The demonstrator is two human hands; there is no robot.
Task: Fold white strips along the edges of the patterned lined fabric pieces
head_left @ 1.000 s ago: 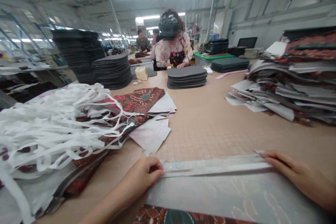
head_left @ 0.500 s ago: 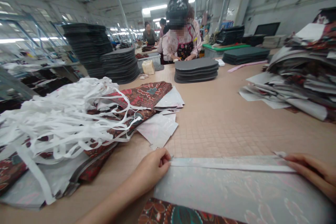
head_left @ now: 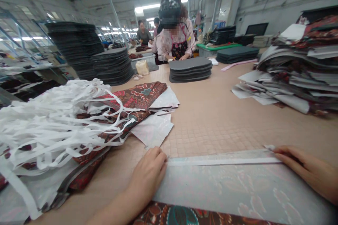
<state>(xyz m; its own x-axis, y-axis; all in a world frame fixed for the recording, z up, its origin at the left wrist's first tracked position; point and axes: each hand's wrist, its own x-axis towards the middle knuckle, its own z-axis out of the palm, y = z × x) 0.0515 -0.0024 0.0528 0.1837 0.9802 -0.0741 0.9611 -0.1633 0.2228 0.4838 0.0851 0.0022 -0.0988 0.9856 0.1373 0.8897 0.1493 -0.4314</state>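
Note:
A thin white strip (head_left: 224,161) lies straight along the far edge of a greyish-backed fabric piece (head_left: 211,184). My left hand (head_left: 149,168) is closed at the strip's left end, its fingertips pressed together there. At the other end my right hand (head_left: 303,168) pinches the strip near the fabric's far right corner. Brown patterned fabric (head_left: 182,214) shows along the near edge, below the grey backing. To the left, a tangled heap of white strips (head_left: 60,123) rests on folded patterned fabric (head_left: 134,96).
Beyond the brown tabletop (head_left: 206,112) stand stacks of dark oval pads (head_left: 190,70) and a tall dark stack (head_left: 75,49). A layered fabric pile (head_left: 298,74) sits at the right. Across the table a person (head_left: 175,38) bends over work.
The view has shifted slightly, moving the scene left. My left hand has turned more palm-down over the strip's end, and the strip looks straighter between my hands.

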